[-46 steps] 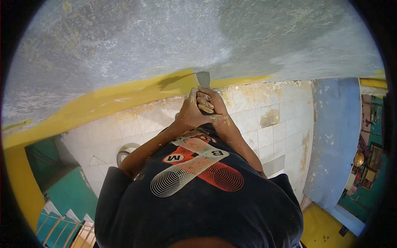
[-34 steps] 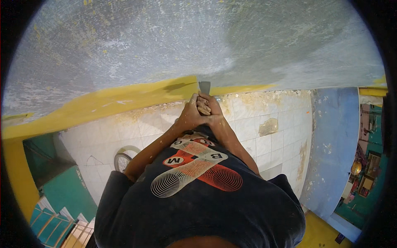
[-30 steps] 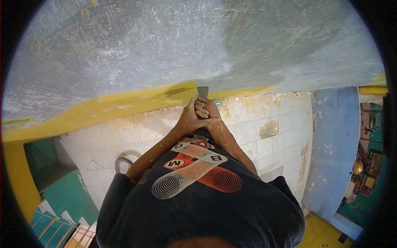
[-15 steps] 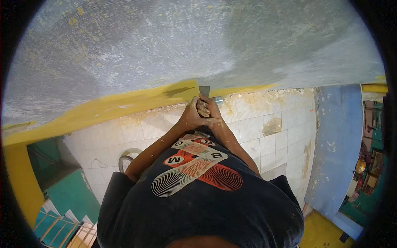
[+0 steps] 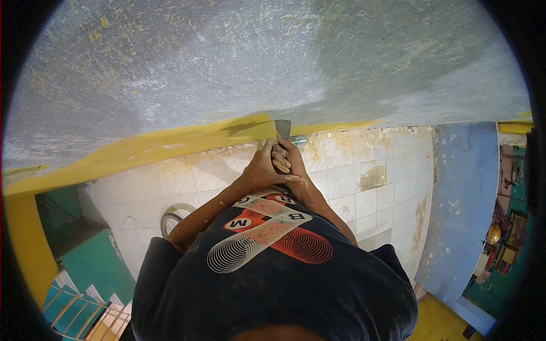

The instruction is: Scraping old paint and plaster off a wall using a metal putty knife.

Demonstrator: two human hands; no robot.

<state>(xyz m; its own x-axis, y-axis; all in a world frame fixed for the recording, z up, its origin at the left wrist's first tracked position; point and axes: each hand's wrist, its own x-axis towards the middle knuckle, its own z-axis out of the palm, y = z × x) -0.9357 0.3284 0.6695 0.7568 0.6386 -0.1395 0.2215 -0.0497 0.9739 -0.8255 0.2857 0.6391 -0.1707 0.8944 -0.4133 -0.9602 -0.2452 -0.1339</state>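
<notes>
A scraper (image 5: 282, 127) with a wide, flat grey blade points away from my body toward the wall (image 5: 227, 74). Its blade overlaps the lower strip of yellow paint (image 5: 187, 135); whether the edge touches the wall I cannot tell. My left hand (image 5: 259, 166) and my right hand (image 5: 295, 162) are closed together round the handle, which is mostly hidden by the fingers. Pale dust coats the fingers. Above the strip, the wall is scuffed grey and white with small yellow flecks.
White floor tiles (image 5: 364, 199) lie below, with debris along the wall's foot and one broken brown patch (image 5: 373, 178). A wheel (image 5: 173, 219) stands at left, near my arm. A blue wall (image 5: 462, 199) rises at right; a green panel (image 5: 99, 264) is at lower left.
Both hands and the scraper have drawn slightly back toward my body. The grip on the handle looks the same, and the yellow strip shows no clear difference.
</notes>
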